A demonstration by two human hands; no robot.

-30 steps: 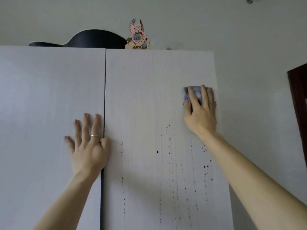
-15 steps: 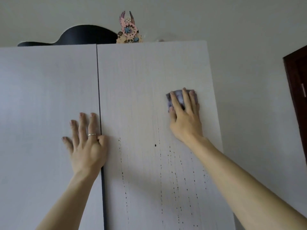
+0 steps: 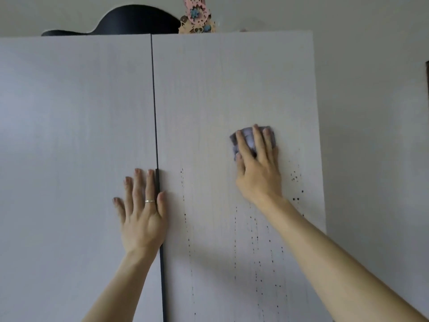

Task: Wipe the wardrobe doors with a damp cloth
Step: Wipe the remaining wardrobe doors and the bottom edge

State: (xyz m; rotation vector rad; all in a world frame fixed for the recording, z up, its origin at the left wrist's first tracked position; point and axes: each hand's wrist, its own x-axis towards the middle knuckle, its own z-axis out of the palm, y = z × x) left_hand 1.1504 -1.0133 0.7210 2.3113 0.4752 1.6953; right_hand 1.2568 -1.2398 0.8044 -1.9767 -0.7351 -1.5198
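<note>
Head view: right hand (image 3: 257, 168) presses a small folded lilac cloth (image 3: 249, 140), fingers straight, against the pale wood-grain right wardrobe door (image 3: 209, 101).
Left hand (image 3: 141, 212) lies spread flat on the white left door (image 3: 69, 135); dark drip specks (image 3: 255, 240) run below the cloth, grey wall (image 3: 371, 112) alongside.

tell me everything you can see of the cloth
The cloth is small, soft-looking and pale lilac-grey, bunched into a pad. It lies against the right wardrobe door, above most of the dark specks. The right hand presses it there with straight fingers over it, so only its top, left edge and strips between fingers show. Dampness cannot be told.
</note>
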